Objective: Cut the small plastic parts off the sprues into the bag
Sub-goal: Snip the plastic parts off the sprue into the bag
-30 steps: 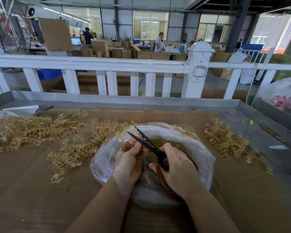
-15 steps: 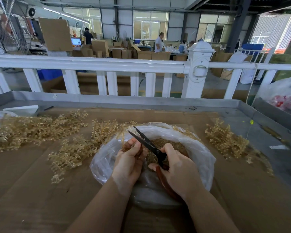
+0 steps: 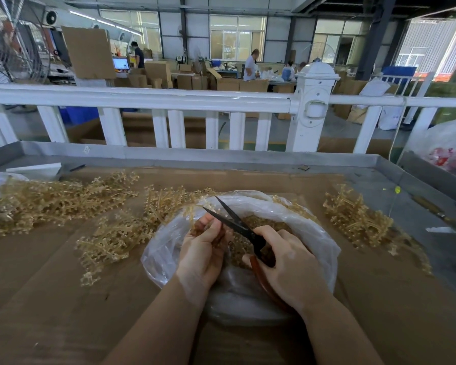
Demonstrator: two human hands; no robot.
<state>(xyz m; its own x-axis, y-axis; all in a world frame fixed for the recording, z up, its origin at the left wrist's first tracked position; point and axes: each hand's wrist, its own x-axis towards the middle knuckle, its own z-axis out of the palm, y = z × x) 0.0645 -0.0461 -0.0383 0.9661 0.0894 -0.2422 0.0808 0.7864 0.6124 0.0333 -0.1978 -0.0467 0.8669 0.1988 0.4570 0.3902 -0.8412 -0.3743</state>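
A clear plastic bag [image 3: 308, 225] lies open on the cardboard-covered table [image 3: 50, 299], with small tan cut parts [image 3: 258, 222] heaped inside. Over its mouth my left hand [image 3: 202, 255] grips a tan sprue [image 3: 192, 214], mostly hidden by the fingers. My right hand [image 3: 287, 270] holds dark scissors [image 3: 232, 219] by their reddish handles; the blades stand apart, pointing up and left beside the sprue. Piles of tan sprues lie at the left [image 3: 50, 201], in the middle [image 3: 116, 238] and at the right [image 3: 356, 219].
A white railing [image 3: 169, 101] runs along the far side of the table's raised grey metal rim [image 3: 221, 156]. A white bag with red print [image 3: 450, 148] sits at far right. Beyond are cardboard boxes and people working.
The scissor blades have shifted slightly up and right beside the sprue. Both hands stay over the bag's mouth.
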